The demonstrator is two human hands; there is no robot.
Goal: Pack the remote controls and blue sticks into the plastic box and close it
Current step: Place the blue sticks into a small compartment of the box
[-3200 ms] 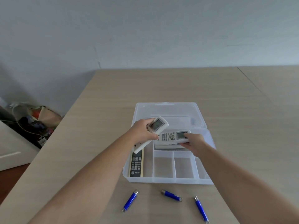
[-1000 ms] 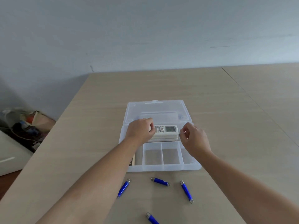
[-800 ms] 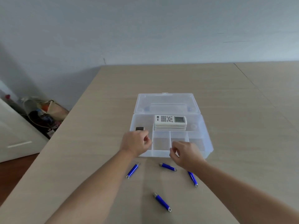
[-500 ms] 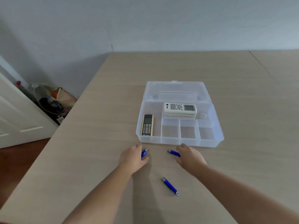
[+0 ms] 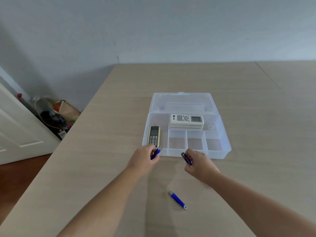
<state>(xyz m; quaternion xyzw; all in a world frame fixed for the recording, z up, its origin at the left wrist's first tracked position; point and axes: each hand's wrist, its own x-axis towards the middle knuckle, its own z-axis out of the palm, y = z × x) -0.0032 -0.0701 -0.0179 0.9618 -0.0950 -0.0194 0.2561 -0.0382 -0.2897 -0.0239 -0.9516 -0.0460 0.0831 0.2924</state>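
Note:
The clear plastic box (image 5: pixel 225 147) lies open on the wooden table, lid (image 5: pixel 183 101) folded back. White remotes (image 5: pixel 187 121) are stacked in its rear compartment, and a gold-and-black remote (image 5: pixel 154 136) lies in the left one. Just in front of the box, my left hand (image 5: pixel 143 159) grips a blue stick (image 5: pixel 156 153). My right hand (image 5: pixel 199 164) holds another blue stick (image 5: pixel 186 159). A third blue stick (image 5: pixel 177 200) lies loose on the table nearer me, between my forearms. Three small front compartments hold nothing.
The table's left edge (image 5: pixel 73 127) drops to a floor with a white door (image 5: pixel 15 130) and a heap of bags and cables (image 5: pixel 56 115) by the wall. A seam (image 5: pixel 266 74) runs across the tabletop at far right.
Both hands left the stacked white remotes, came back to the table in front of the box, and each picked up a blue stick. The view shifted so the box sits farther away.

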